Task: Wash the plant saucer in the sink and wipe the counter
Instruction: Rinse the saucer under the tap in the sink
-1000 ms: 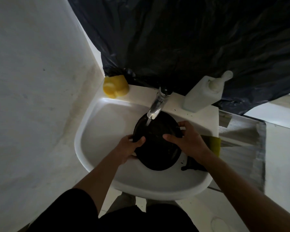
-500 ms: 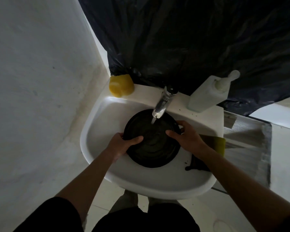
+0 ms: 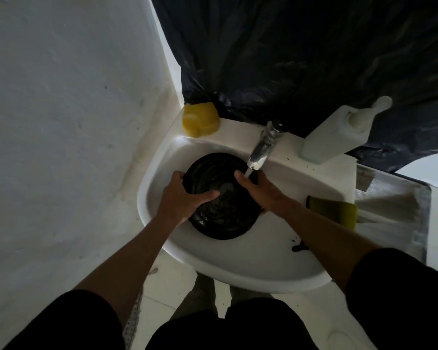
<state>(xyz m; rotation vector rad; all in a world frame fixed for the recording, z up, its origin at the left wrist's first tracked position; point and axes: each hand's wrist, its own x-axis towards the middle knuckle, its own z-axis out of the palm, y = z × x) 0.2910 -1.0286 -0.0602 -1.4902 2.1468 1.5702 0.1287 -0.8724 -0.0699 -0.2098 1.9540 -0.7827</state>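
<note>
The black saucer (image 3: 225,221) lies in the sink (image 3: 238,274) basin at mid-frame, just below the running tap (image 3: 262,147). The left hand (image 3: 180,200) clamps its left rim, thumb laid across the inside, and the right hand (image 3: 262,192) curls round the right rim, water landing on its fingers (image 3: 239,176). Further out, a yellow sponge (image 3: 200,120) sits on the ledge's upper-left corner, a soap bottle (image 3: 339,132) at upper right, and a green sponge (image 3: 339,210) on the right edge.
</note>
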